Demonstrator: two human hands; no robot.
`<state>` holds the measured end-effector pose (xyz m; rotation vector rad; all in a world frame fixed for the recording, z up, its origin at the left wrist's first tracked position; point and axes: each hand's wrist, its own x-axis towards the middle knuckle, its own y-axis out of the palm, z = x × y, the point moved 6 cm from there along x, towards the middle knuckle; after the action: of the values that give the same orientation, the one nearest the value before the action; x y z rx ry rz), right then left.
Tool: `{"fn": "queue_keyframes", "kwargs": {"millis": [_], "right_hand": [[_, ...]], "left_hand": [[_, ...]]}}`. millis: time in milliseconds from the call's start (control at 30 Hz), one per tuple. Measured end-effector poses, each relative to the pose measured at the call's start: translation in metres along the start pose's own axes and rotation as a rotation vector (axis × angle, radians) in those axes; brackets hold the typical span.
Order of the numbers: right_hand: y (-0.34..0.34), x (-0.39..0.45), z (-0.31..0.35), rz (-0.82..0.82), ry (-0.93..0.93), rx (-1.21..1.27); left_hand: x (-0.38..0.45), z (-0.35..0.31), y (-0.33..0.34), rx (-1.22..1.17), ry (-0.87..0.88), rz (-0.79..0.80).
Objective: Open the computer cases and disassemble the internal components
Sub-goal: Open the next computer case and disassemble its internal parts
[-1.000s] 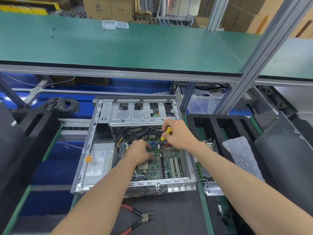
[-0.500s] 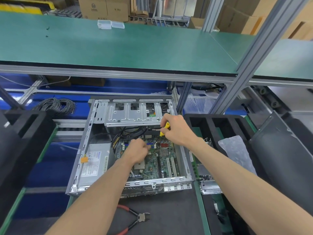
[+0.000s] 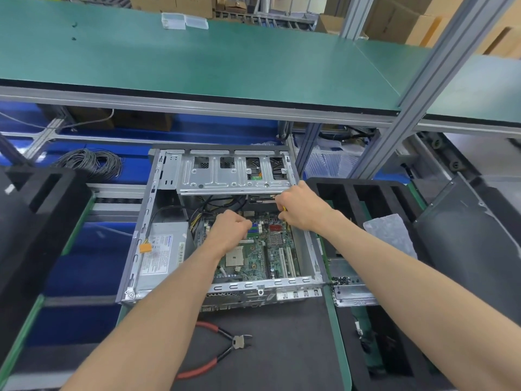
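Inside: both hands reached into the open computer case.
L hand is fisted on the motherboard (contents unseen); R hand is clamped round 1 yellow screwdriver.

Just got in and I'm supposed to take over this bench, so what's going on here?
A person is stripping an open computer case. Both hands are inside it, over the motherboard: the right hand grips a yellow-handled tool near the drive cage, and the left hand is curled over the board. The power supply is still in the case. Red-handled cutters lie on the mat in front.
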<state>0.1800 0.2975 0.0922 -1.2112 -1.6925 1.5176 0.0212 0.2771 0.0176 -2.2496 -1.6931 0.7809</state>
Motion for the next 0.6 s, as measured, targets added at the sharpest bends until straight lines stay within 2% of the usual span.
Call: {"fn": "queue_keyframes", "kwargs": {"millis": [167,600], "right_hand": [[0.0041,0.0028,0.0,0.004,0.024,-0.029],[0.0096,0.0043,-0.0011,0.052,0.053,0.059]], "left_hand": [[0.0032,0.002,0.0041,0.123,0.029,0.005],[0.0053,0.0042,0.0069,0.187,0.036,0.011]]}}
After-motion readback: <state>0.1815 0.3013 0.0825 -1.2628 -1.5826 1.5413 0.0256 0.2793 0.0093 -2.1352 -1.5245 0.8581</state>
